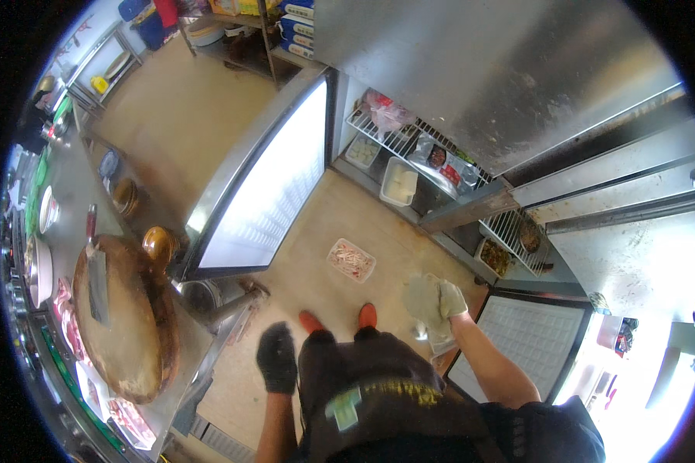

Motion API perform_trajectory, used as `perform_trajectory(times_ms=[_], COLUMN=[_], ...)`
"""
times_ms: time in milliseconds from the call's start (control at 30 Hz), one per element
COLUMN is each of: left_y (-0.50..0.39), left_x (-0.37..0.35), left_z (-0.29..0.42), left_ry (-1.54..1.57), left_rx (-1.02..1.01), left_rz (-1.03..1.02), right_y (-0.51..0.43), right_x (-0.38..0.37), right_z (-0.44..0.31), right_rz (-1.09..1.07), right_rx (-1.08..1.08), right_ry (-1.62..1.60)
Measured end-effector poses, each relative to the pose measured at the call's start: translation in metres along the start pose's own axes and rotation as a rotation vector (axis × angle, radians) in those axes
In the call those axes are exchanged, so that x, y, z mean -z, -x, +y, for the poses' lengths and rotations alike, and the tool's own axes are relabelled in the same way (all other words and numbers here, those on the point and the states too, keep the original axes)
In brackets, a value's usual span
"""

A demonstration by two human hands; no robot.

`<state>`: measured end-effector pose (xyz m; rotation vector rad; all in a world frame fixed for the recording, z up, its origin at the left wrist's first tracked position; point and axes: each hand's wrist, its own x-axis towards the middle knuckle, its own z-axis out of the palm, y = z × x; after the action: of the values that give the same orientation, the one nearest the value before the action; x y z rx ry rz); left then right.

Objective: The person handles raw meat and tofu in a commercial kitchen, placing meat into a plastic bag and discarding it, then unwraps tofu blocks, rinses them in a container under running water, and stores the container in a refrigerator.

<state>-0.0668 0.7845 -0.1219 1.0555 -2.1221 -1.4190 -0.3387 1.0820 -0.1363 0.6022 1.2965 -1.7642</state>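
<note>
My left hand (277,357), in a dark glove, hangs beside my left leg; blur hides whether its fingers are closed. My right hand (452,298), in a whitish glove, grips a pale, blurred flat item (423,298) whose kind I cannot tell. On the floor ahead of my red shoes (368,316) sits a clear plastic tub (373,272) of pale and reddish shredded food. Beyond it, the low refrigerator's door (260,197) is swung out on the left. Its wire shelf (385,138) carries bagged food, and a tub of white blocks (398,182) rests below.
On the left, a metal counter (194,333) bears a round wooden chopping board (124,341) with a cleaver (98,283) on it. A second door (518,341) stands out at the right, near a tub of chopped food (494,258). A shelving rack (263,35) is at the back.
</note>
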Motion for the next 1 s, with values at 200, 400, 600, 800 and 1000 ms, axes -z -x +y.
perform_trajectory(times_ms=[200,400,600,800,1000], left_y=[-0.017,-0.073,-0.157,-0.233,-0.292], left_x=[-0.059,-0.100,-0.132,-0.188,-0.227], left_z=[0.002,-0.012,-0.100,-0.193,-0.247], left_ry=[0.096,-0.145,-0.266,0.690,0.545], left_rx=[0.072,-0.034,-0.422,0.433,0.291], left_rz=[-0.221,-0.362,-0.385,-0.028,0.187], right_y=[-0.002,-0.080,-0.249,-0.442,-0.559], right_x=[0.027,0.067,0.113,0.130,0.133], right_z=[-0.032,-0.045,-0.026,0.001,0.002], right_rz=[0.221,0.127,0.072,0.185,0.193], right_rx=[-0.102,-0.050,-0.176,-0.151,-0.071], right_ry=[0.094,0.633,1.551,1.119,-0.014])
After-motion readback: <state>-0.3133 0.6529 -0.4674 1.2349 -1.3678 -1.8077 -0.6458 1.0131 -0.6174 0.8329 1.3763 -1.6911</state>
